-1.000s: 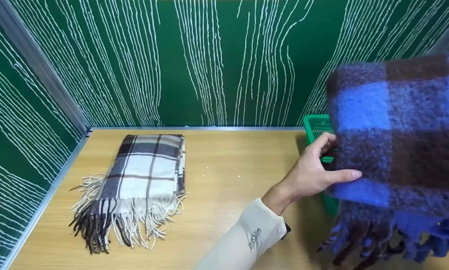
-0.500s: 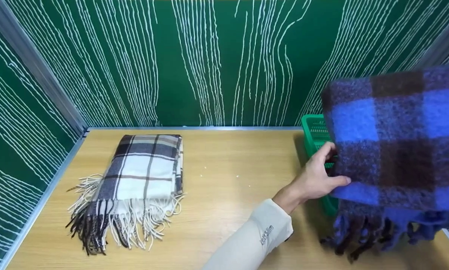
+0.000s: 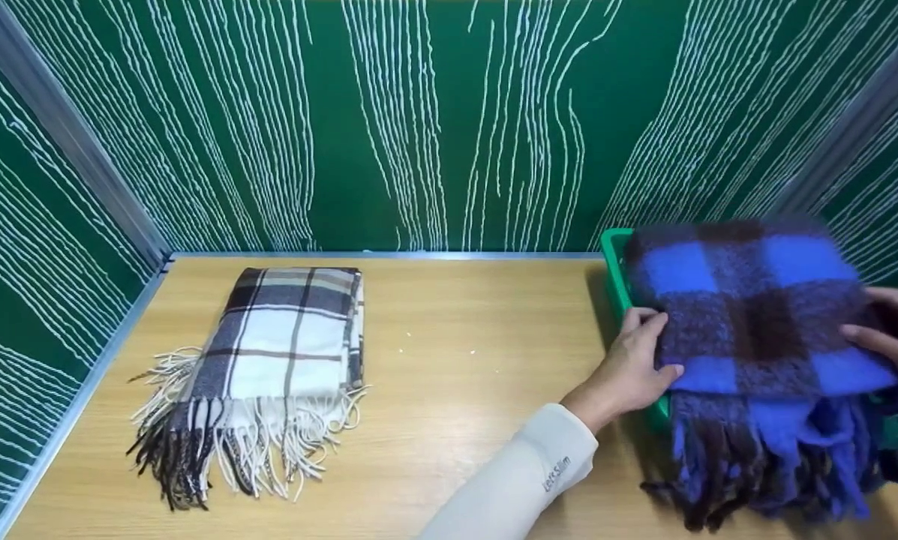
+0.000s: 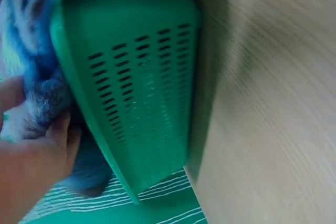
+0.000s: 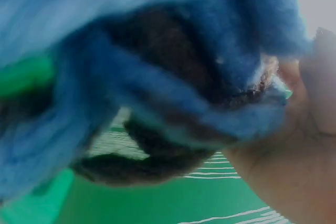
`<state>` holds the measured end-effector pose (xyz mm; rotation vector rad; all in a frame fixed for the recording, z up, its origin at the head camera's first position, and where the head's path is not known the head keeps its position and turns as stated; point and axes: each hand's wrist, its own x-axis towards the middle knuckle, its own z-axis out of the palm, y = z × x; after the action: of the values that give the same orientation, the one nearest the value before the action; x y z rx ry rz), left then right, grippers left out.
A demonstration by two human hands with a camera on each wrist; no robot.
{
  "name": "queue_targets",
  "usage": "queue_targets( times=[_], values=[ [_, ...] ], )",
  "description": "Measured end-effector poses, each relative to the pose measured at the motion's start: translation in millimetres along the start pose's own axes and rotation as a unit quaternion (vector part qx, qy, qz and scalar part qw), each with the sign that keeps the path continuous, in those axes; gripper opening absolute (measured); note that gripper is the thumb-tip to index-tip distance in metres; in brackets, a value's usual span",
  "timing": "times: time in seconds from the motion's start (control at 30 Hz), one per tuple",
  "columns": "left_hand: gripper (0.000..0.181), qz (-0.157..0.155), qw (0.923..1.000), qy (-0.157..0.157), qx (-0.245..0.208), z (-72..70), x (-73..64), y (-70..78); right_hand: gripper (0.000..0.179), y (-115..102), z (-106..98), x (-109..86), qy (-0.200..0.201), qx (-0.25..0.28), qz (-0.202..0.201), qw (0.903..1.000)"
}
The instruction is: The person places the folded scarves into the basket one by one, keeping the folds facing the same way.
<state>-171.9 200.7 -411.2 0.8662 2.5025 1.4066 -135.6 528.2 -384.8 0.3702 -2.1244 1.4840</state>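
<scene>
A folded blue-and-brown checked scarf (image 3: 764,322) with thick fringe lies over the green plastic basket (image 3: 615,259) at the right of the head view. My left hand (image 3: 632,364) pinches its left edge beside the basket's rim, thumb on top. At the opposite edge my right hand (image 3: 895,330) grips the scarf, partly cut off by the frame. In the left wrist view the scarf (image 4: 44,98) bunches between the left fingers above the basket's slotted wall (image 4: 136,93). Blurred scarf folds (image 5: 173,77) fill much of the right wrist view, with the right hand (image 5: 294,145) at their side.
A folded white, grey and brown plaid scarf (image 3: 291,337) with long fringe lies on the left of the wooden table (image 3: 449,450). Small white specks dot the table's middle. Green walls (image 3: 464,127) with white wavy lines enclose the back and sides.
Both edges of the blue-and-brown scarf have come down onto the basket, moving lower and slightly left. My right hand has come into view at its right edge. The plaid scarf stays put.
</scene>
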Motion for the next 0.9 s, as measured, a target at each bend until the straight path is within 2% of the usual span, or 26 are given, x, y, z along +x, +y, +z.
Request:
queue_targets(
  times=[0.07, 0.1, 0.13, 0.2, 0.23, 0.3, 0.4, 0.6, 0.7, 0.83, 0.9],
  values=[
    [0.067, 0.016, 0.9986, 0.017, 0.047, 4.7, -0.9, 0.3, 0.058, 3, 2, -1.7, -0.031, -0.067, 0.002, 0.9972],
    [0.064, 0.024, 0.997, 0.022, 0.07, 6.6, -2.1, 1.3, 0.05, 4, 2, -2.9, -0.047, -0.141, 0.017, 0.9888],
    [0.061, 0.033, 0.995, 0.024, 0.091, 8.2, -3.5, 2.5, 0.044, 3, 3, -4.0, -0.065, -0.212, 0.035, 0.9745],
    [0.05, 0.056, 0.99, 0.028, 0.126, 10.2, -6.6, 4.9, 0.04, -1, 6, -5.0, -0.107, -0.329, 0.066, 0.936],
    [0.042, 0.069, 0.986, 0.031, 0.148, 10.2, -8.0, 5.7, 0.044, -4, 8, -5.2, -0.121, -0.365, 0.081, 0.9197],
    [0.028, 0.08, 0.9811, 0.028, 0.174, 9.0, -11.2, 7.3, 0.047, -9, 13, -5.0, -0.138, -0.404, 0.107, 0.8981],
    [0.018, 0.088, 0.9751, 0.03, 0.201, 6.9, -14.5, 7.6, 0.047, -15, 17, -5.0, -0.143, -0.418, 0.123, 0.8886],
    [0.021, 0.094, 0.9701, 0.025, 0.222, 6.3, -19.5, 7.0, 0.047, -21, 21, -6.3, -0.166, -0.424, 0.126, 0.8812],
    [0.025, 0.092, 0.9687, 0.008, 0.231, 7.2, -21.1, 7.8, 0.051, -17, 22, -6.4, -0.189, -0.434, 0.145, 0.869],
    [0.032, 0.088, 0.9596, -0.025, 0.266, 9.2, -21.2, 9.5, 0.054, -8, 24, -4.5, -0.238, -0.442, 0.179, 0.8461],
    [0.035, 0.086, 0.9545, -0.04, 0.283, 10.5, -20.7, 9.9, 0.055, -3, 25, -3.3, -0.257, -0.442, 0.189, 0.8386]
  ],
)
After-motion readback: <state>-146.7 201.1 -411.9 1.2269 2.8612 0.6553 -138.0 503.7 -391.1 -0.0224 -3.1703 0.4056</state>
